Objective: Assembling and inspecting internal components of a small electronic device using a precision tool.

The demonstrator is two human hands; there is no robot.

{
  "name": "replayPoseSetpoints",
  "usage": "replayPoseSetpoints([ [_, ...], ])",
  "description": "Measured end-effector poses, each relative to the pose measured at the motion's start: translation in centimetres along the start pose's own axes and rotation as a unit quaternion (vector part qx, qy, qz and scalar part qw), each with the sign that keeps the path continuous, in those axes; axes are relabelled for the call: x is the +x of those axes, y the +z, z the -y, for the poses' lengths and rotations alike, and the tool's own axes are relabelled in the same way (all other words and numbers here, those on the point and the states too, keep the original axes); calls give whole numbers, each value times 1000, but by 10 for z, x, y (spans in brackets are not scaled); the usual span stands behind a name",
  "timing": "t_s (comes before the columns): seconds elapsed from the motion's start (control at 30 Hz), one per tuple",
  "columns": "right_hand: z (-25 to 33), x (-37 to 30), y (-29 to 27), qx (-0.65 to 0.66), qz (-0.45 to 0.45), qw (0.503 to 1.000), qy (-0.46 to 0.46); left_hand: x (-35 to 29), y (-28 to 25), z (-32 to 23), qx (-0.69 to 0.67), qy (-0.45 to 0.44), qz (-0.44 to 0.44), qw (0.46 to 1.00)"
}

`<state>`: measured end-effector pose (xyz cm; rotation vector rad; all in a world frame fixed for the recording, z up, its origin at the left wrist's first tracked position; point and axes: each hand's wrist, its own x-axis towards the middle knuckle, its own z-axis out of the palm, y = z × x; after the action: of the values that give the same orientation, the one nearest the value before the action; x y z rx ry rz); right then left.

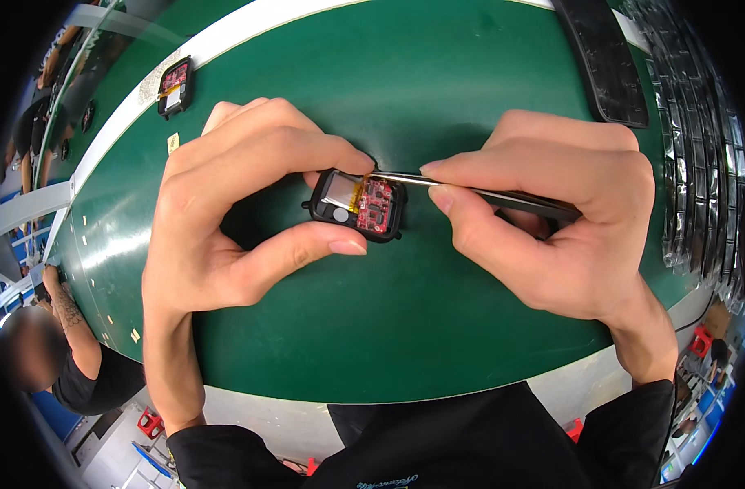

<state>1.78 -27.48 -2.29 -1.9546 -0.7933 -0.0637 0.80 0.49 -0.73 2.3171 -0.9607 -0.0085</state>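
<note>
Case (399, 215) is facing open side up over the table (437, 326), my left hand (199, 213) curling half-open around it, finger and thumb pinching its edges. Board (375, 205) and cell (340, 189) are already lying inside it, so I'm judging assembly well along; its upper edge is seemingly still needing work, and no cover is closing it. It's looking black and rounded, the board red, the cell silver. Right of it, my right hand (588, 183) is pinching tweezers (409, 178), their tips reaching its upper edge. Another case (188, 77) is lying beyond it, leftward.
</note>
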Motion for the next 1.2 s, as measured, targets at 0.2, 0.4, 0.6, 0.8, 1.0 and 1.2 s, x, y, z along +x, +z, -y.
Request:
replayPoseSetpoints([
  [0.2,-2,-2,1,-13,8,999,-29,-1,0,-2,-12,-4,-9,1000],
  [0.4,-3,-3,2,-2,-5,999,-37,-1,0,-3,-7,-18,-8,1000],
  [0.6,-1,0,-2,-2,-12,999,-39,-2,0,-1,-24,-37,-23,999],
  [0.8,-3,5,-6,109,-97,989,37,6,0,-21,16,-53,-37,998],
  [1.0,-11,2,-4,132,-131,982,37,3,15,-23,20,-58,-61,996],
  [1.2,-8,8,-5,198,-137,969,55,48,-3,-44,-148,-68,-131,978],
])
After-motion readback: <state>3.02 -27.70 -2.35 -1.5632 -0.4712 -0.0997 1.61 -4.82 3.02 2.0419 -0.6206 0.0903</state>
